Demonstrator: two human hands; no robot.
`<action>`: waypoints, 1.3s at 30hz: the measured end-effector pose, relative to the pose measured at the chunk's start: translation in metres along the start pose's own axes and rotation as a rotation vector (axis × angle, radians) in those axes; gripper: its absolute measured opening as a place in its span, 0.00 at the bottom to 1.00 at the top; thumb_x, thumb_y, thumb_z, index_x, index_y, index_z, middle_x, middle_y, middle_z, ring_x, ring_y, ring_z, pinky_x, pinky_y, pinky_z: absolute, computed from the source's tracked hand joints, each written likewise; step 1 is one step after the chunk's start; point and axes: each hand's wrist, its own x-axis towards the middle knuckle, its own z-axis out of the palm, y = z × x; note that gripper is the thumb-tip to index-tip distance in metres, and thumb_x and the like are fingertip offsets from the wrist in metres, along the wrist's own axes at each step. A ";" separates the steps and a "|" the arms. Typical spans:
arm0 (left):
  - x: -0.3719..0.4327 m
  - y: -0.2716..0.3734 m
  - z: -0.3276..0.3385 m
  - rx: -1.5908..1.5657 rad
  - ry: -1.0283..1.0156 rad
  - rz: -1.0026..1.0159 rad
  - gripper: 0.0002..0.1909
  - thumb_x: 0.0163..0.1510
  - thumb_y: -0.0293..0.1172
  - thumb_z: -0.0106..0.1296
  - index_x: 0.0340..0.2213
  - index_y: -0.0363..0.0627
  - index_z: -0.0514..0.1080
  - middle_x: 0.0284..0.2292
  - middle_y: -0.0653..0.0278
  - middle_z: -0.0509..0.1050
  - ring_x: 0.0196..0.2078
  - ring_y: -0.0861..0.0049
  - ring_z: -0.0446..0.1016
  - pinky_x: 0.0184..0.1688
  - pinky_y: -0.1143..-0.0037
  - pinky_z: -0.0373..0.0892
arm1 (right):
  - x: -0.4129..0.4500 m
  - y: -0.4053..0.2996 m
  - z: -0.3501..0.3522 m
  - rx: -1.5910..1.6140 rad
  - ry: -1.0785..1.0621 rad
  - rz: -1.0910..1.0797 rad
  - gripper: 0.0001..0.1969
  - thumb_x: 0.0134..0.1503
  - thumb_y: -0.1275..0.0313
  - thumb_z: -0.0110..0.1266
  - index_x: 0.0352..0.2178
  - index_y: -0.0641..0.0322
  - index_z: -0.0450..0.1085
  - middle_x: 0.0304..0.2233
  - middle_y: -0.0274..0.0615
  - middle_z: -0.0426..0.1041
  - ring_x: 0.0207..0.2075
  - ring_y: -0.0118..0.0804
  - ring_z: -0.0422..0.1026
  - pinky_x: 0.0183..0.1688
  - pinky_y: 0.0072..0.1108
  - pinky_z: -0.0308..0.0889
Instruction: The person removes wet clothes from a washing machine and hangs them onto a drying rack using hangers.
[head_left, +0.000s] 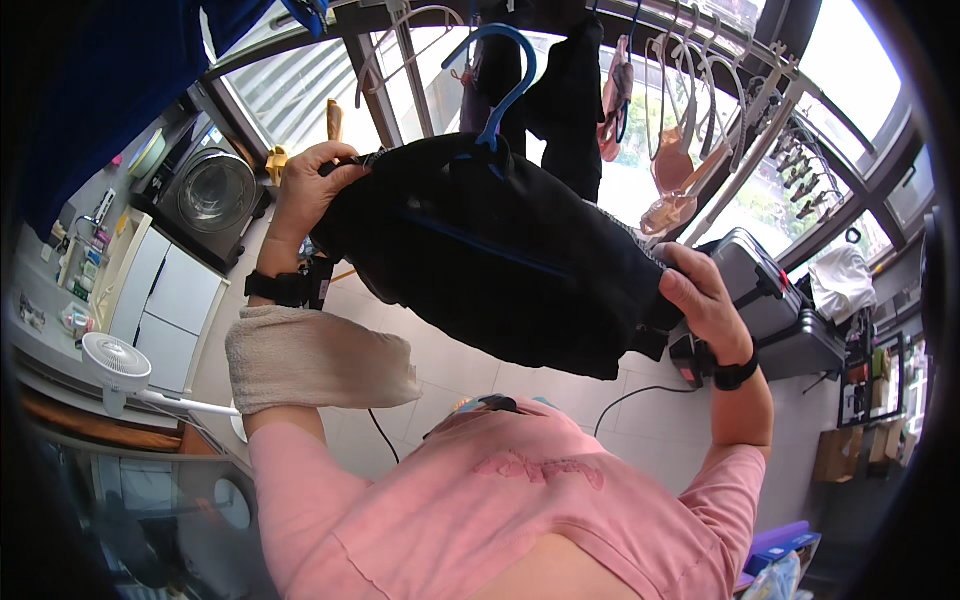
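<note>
A black garment (487, 262) spreads between my two hands in front of my chest. Its left end is pinched between the thumb and fingers of my left hand (319, 176). At the lower right end, my right hand (701, 296) grips the cloth near a seam. A blue plastic hanger (517, 67) has its hook sticking up from the garment's top edge; most of the hanger's body is hidden by the fabric. Over my left forearm lies a beige towel-like cloth (315, 360).
Clothes hangers (694, 82) and dark garments (566, 105) hang from a rail by the windows. A front-loading washing machine (214, 191), white cabinet (161, 285) and white fan (116, 360) stand at left. Grey cases (754, 277) are at right. Cables (637, 391) cross the tiled floor.
</note>
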 end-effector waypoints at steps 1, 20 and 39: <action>-0.005 -0.001 -0.004 0.083 0.008 -0.059 0.10 0.43 0.31 0.56 0.28 0.40 0.72 0.21 0.72 0.70 0.24 0.89 0.65 0.27 0.87 0.62 | 0.002 0.003 0.008 0.045 0.033 0.019 0.18 0.55 0.61 0.44 0.18 0.64 0.55 0.16 0.31 0.49 0.19 0.23 0.49 0.20 0.17 0.47; -0.116 -0.096 -0.001 -0.528 0.307 -0.464 0.12 0.53 0.38 0.45 0.30 0.39 0.66 0.24 0.70 0.67 0.28 0.87 0.63 0.31 0.86 0.60 | 0.151 0.023 0.120 0.353 0.448 0.111 0.13 0.49 0.70 0.47 0.14 0.61 0.55 0.14 0.26 0.50 0.18 0.16 0.49 0.20 0.13 0.47; -0.115 -0.083 -0.003 -0.960 0.370 -0.569 0.08 0.50 0.32 0.49 0.31 0.41 0.66 0.24 0.71 0.68 0.24 0.90 0.65 0.23 0.86 0.66 | 0.343 0.025 0.084 -0.751 0.722 0.300 0.22 0.49 0.60 0.34 0.39 0.61 0.66 0.42 0.48 0.67 0.45 0.50 0.64 0.47 0.32 0.58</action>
